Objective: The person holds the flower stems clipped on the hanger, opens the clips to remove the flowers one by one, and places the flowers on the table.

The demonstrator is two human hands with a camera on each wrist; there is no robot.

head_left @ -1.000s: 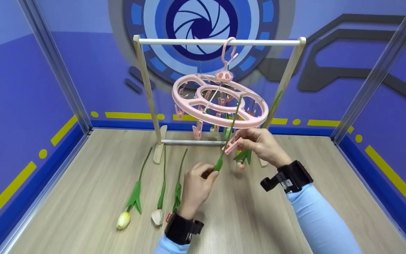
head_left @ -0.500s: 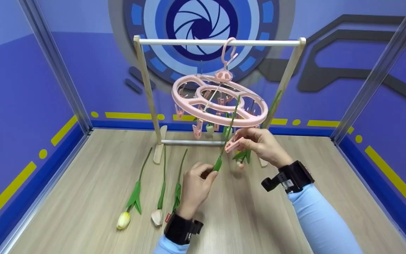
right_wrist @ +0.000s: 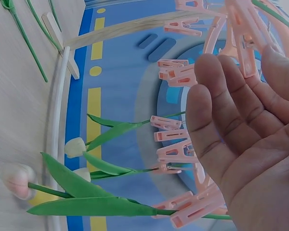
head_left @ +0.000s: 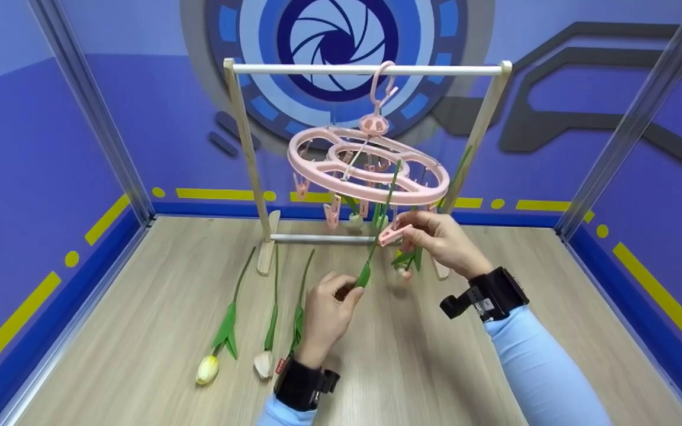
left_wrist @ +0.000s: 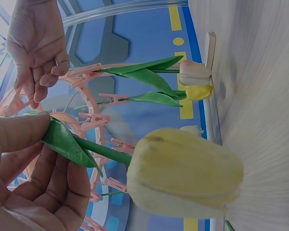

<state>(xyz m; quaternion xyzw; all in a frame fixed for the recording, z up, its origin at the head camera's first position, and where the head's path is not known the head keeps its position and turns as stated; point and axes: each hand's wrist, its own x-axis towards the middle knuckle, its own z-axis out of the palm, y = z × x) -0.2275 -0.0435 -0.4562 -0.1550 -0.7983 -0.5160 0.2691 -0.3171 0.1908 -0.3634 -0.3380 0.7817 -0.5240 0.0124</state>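
Note:
My left hand (head_left: pixel 330 307) pinches an artificial yellow tulip (left_wrist: pixel 183 173) by its leaf and stem, with the bloom pointing down and the stem (head_left: pixel 391 192) rising in front of the hanger's ring. With thumb and fingers, my right hand (head_left: pixel 444 242) squeezes a pink clothes peg (head_left: pixel 394 235) that dangles from the round pink clip hanger (head_left: pixel 370 189). The peg's tip is right by the stem; whether the stem lies between its jaws I cannot tell. Other tulips hang bloom-down from pegs behind, including a pinkish-white one (right_wrist: pixel 17 180) and a yellow one (left_wrist: pixel 199 92).
The hanger hooks over the white bar of a wooden-legged rack (head_left: pixel 248 148). Left of my left hand, a yellow tulip (head_left: pixel 208 370), a white tulip (head_left: pixel 263 364) and a third stem (head_left: pixel 299 319) lie on the wooden table (head_left: pixel 140 331). Patterned blue walls enclose the table.
The peg in my right hand has risen slightly and turned flatter, and the hanger's front rim has tipped up a little. My left hand and the tulip have barely moved.

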